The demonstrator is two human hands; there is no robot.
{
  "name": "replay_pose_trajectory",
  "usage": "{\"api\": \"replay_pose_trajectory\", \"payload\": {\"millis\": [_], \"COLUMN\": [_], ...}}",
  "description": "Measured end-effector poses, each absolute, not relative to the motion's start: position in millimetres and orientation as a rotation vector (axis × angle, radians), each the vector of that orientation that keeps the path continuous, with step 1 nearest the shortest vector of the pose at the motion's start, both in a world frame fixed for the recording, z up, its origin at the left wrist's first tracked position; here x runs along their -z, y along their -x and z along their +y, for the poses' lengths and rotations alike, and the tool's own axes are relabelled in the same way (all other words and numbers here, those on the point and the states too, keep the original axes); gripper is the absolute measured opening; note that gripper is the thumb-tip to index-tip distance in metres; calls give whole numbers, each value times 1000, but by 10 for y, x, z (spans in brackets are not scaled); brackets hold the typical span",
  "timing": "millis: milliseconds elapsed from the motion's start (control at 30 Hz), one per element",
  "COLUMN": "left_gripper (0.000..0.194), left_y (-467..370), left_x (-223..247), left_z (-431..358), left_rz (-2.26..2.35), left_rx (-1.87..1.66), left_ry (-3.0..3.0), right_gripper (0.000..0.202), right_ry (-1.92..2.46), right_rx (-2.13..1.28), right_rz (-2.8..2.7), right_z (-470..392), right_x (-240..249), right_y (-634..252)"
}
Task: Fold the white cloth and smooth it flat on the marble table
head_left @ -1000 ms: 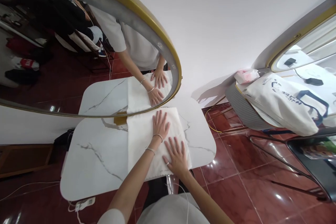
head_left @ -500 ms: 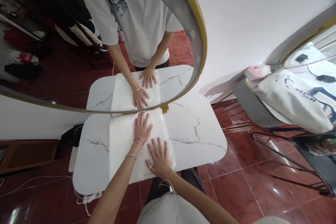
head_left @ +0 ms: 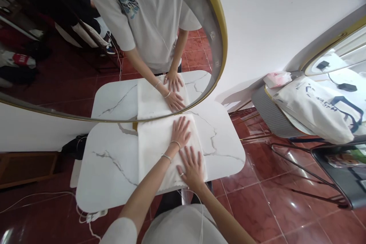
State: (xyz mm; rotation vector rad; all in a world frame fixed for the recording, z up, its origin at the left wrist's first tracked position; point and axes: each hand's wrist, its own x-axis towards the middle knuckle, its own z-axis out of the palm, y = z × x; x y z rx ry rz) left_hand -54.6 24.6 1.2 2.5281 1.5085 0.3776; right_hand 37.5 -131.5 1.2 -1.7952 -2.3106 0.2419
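Observation:
A folded white towel (head_left: 156,152) lies flat on the white marble-patterned table (head_left: 105,175), under the mirror's lower rim. On its far right part rests my left hand (head_left: 181,131), palm down with fingers stretched out. Closer to me, my right hand (head_left: 193,167) is pressed flat near the towel's right edge, fingers spread. Neither hand grips anything. Two bracelets circle my left wrist, and a ring sits on a right-hand finger.
A large gold-rimmed mirror (head_left: 224,45) overhangs the table's back edge and reflects my arms and the towel. To the right are a side table (head_left: 265,110) bearing a white cloth bag (head_left: 311,108) and a tissue pack (head_left: 277,79), and a dark chair (head_left: 337,164). Cables and a power strip (head_left: 97,215) lie at lower left.
The towel has slid to the right across the table, with both hands flat on it and moving along. The view has shifted slightly.

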Motion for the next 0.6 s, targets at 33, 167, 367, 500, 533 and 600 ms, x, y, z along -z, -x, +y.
{"api": "replay_pose_trajectory", "payload": {"millis": [33,167,367,500,533,600], "left_gripper": [61,62,60,59,59,59], "left_y": [429,276,848,1455,1615,1929], "left_x": [-7,26,42,22,17,6], "left_z": [259,279,201,105,79,26], "left_rz": [1503,1503,1499,1540,1554,1589], "left_rx": [-388,-462,-497,-462,-454,-447], "left_ry": [-2523,-2483,-2472,-2474,-2474,-2466], "right_gripper": [66,68,79,85,86,88], "right_ry": [1830,1898,1803,1682,1642,1561], "right_rx": [-201,-130,-220,-339,-368,-434], "right_rz": [-2298,-2308,-2435,-2493,-2509,-2544], "right_z": [-1319,-1322,-1400,-1486,-1501,-1517], "right_x": [12,51,1,-40,-56,-98], "right_y": [-461,-592,-145,378,515,777]}}
